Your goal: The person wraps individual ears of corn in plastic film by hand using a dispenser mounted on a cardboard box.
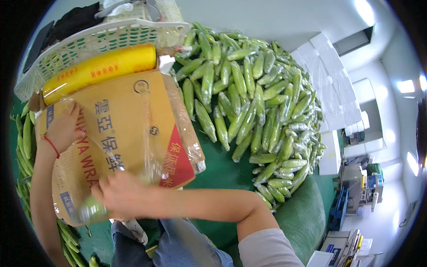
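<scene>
My right hand (125,195), blurred, grips a green ear of corn (91,210) in its husk, with shiny film about its lower end. The ear lies over the near side of a cardboard box (130,100), and my fingers cover its middle. My left hand (68,125), a red cord at its wrist, rests at the box's left side; its fingertips touch clear film (151,160) spread across the top. Whether they pinch it is unclear. A yellow roll of cling film (100,71) sits along the box's far edge.
A large heap of film-wrapped corn (250,90) lies right of the box on the green surface (213,163). Unwrapped ears (25,143) lie at the left. Behind the roll stands a white plastic basket (110,31). A green sack-like bulge (300,213) is beside my right elbow. White foam boxes (328,83) are stacked beyond.
</scene>
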### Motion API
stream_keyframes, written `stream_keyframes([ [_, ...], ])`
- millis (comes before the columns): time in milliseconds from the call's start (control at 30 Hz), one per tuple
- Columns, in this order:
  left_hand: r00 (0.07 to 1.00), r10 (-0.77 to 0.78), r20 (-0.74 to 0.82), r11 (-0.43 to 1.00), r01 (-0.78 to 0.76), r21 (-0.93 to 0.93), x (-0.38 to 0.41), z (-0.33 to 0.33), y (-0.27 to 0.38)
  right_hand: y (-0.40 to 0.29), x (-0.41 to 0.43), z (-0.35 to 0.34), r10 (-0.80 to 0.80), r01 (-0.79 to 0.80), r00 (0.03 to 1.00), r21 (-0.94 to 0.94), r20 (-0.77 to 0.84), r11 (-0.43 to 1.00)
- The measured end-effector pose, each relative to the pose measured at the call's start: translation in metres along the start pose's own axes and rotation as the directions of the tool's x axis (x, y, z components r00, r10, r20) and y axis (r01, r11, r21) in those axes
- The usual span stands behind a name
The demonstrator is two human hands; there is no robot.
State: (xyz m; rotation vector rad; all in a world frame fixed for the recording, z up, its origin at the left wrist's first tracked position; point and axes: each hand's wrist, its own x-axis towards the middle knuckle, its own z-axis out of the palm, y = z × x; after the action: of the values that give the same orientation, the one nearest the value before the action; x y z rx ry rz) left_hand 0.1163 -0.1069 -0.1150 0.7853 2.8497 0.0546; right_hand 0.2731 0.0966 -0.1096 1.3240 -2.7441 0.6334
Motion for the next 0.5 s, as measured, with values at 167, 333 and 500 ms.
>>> stream_keyframes([
  [167,0.987,-0.152,-0.058,0.61,0.047,-0.791,-0.022,0.002,-0.025,-0.044,-0.06,-0.019,0.045,-0.168,0.954,0.4,0.298,0.901],
  [333,0.771,0.19,-0.607,0.768,-0.502,-0.397,-0.109,-0.029,0.084,-0.028,-0.047,-0.018,0.295,-0.289,0.846,0.846,0.445,-0.447],
  [500,0.791,-0.096,-0.604,-0.712,-0.479,-0.514,-0.087,0.001,0.124,-0.034,-0.037,0.002,-0.32,-0.36,0.904,0.099,0.284,-0.928],
])
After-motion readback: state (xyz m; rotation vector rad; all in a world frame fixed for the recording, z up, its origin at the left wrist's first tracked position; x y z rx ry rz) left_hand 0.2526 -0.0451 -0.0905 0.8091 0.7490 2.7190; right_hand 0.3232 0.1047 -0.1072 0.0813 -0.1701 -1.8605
